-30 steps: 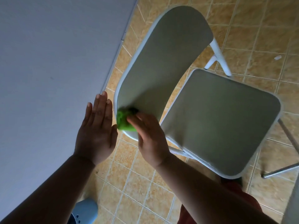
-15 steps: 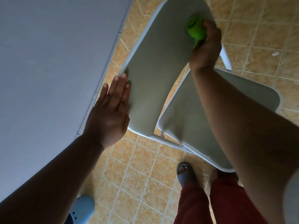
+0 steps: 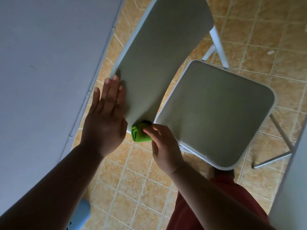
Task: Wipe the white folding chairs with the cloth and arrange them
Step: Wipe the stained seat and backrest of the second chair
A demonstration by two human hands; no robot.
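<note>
A white folding chair (image 3: 214, 112) stands unfolded on the tiled floor, seen from above, its backrest (image 3: 162, 55) stretching toward the top of the view and its seat on the right. My left hand (image 3: 106, 117) lies flat with fingers extended against the backrest's left edge near its nearest corner. My right hand (image 3: 164, 146) holds a bunched green cloth (image 3: 140, 132) pressed against the backrest's near end, beside the seat's corner.
A large grey-white flat surface (image 3: 49, 80) fills the left side, close to the chair's backrest. Another pale panel (image 3: 294, 180) stands at the right edge. Tan floor tiles (image 3: 132, 180) lie below. Red trousers (image 3: 216, 205) and a blue slipper (image 3: 81, 214) show near the bottom.
My right hand has swept the green cloth from the far end of the backrest back down to its near end. My left hand stays flat on the backrest's left edge.
</note>
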